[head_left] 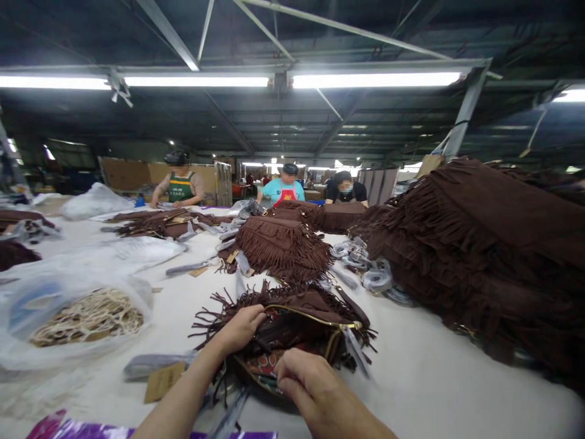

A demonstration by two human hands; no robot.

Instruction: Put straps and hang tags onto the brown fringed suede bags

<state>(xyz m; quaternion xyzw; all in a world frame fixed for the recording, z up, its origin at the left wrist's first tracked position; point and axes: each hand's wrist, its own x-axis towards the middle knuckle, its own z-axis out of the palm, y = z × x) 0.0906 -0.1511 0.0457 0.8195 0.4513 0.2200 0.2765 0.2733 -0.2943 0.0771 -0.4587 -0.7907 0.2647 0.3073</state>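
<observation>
A brown fringed suede bag lies open on the white table in front of me, showing a gold zipper and a patterned lining. My left hand grips the bag's upper left edge, fingers curled over the fringe. At the bag's near rim, by the lining, my right hand has its fingers bent and pinching the edge. A clear-wrapped strap hangs off the bag's right side.
A tall heap of the same brown fringed bags fills the right. More bags lie mid-table beside wrapped straps. A plastic bag of cream cords sits left, a kraft tag near it. Three people work at the far end.
</observation>
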